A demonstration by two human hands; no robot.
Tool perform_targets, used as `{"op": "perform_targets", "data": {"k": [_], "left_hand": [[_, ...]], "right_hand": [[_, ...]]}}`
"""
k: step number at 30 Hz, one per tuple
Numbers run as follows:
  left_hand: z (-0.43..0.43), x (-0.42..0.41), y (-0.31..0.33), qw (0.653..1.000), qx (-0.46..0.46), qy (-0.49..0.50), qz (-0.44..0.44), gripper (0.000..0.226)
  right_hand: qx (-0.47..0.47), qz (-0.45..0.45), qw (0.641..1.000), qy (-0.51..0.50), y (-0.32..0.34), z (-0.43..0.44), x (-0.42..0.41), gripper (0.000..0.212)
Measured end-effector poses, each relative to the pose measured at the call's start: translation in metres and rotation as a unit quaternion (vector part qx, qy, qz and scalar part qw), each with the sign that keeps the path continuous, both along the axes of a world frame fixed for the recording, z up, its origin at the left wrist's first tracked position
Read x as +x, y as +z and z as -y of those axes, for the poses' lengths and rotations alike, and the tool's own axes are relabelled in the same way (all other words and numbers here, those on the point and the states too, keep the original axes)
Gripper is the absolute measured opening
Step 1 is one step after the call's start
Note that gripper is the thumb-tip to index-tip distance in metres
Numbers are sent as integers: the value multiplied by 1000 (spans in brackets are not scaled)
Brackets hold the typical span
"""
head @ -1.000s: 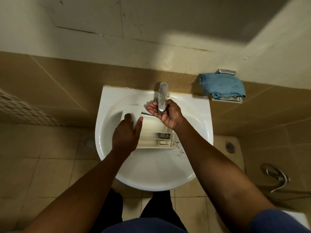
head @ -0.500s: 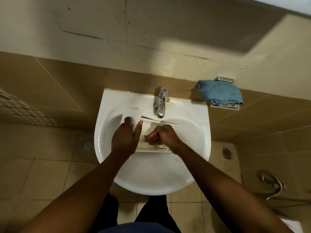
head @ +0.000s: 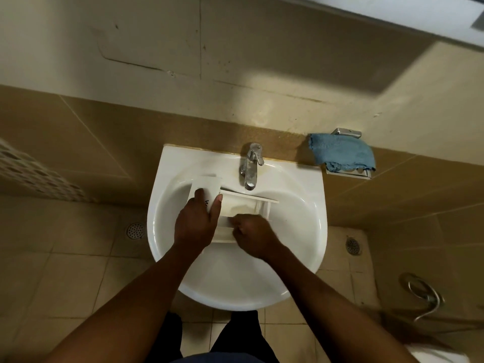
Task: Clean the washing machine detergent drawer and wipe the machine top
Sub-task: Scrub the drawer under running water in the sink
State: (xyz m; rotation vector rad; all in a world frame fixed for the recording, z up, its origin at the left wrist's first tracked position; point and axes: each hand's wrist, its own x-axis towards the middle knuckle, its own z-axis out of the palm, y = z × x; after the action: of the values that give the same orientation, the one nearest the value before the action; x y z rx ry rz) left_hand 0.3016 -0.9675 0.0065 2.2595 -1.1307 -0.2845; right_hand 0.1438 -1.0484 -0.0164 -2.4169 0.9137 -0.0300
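The white detergent drawer point(head: 243, 205) lies across the bowl of the white sink point(head: 301, 231), under the chrome tap point(head: 251, 167). My left hand point(head: 196, 224) grips the drawer's front panel at its left end. My right hand point(head: 251, 235) is curled, fingers down inside the drawer's near compartment, rubbing it; nothing is visibly held in it. A blue cloth point(head: 341, 153) hangs over a metal wall holder to the right of the sink.
Beige tiled wall rises behind the sink. Floor drains sit at the left point(head: 135, 230) and right point(head: 353, 244) of the basin. A coiled metal hose point(head: 424, 294) lies on the floor at the right. My legs stand under the sink's front edge.
My right hand left the tap, came down into the drawer and has moved toward its near left part. My left hand has kept its grip on the front panel.
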Motion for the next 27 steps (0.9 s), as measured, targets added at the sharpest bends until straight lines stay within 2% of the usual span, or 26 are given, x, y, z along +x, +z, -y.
{"op": "perform_targets", "data": {"k": [2, 4, 5, 7, 8, 9, 10, 11, 12, 13, 14, 16, 18, 21, 27], "left_hand": [[0, 2, 0, 1000, 2, -1, -7, 75], [0, 2, 0, 1000, -5, -10, 4, 74], [-1, 1, -1, 1000, -7, -13, 16, 72], [-1, -1, -1, 1000, -1, -3, 21, 72], [-1, -1, -2, 1000, 3, -2, 16, 72], [-1, 0, -2, 1000, 3, -4, 15, 72], [-1, 1, -3, 1000, 3, -4, 15, 72], [-1, 2, -5, 1000, 1, -4, 13, 72], [0, 2, -5, 1000, 0, -2, 7, 73], [0, 2, -6, 1000, -3, -1, 4, 74], [0, 2, -6, 1000, -6, 1, 4, 74], [-1, 2, -6, 1000, -13, 8, -1, 74], [-1, 2, -5, 1000, -10, 15, -12, 75], [0, 3, -7, 1000, -9, 16, -10, 76], [0, 3, -7, 1000, -10, 13, -8, 76]], "right_hand": [[25, 15, 999, 43, -5, -21, 1, 46], [-2, -9, 997, 77, -14, -25, -13, 56], [-11, -10, 998, 66, -15, -19, -19, 55], [3, 25, 1000, -11, -12, 1, -26, 41], [38, 62, 994, -78, -7, 11, -23, 37], [113, 110, 973, -171, 3, 21, -15, 34], [225, 174, 917, -280, 13, 31, -6, 31], [349, 233, 829, -371, 23, 42, 4, 30], [452, 279, 736, -419, 31, 53, 13, 31], [525, 308, 663, -436, 34, 63, 20, 35], [578, 327, 607, -436, 37, 70, 26, 40], [647, 346, 535, -420, 40, 77, 38, 41], [666, 349, 516, -410, 43, 78, 46, 47], [681, 352, 508, -392, 48, 78, 53, 57], [666, 336, 519, -417, 39, 73, 37, 36]]}}
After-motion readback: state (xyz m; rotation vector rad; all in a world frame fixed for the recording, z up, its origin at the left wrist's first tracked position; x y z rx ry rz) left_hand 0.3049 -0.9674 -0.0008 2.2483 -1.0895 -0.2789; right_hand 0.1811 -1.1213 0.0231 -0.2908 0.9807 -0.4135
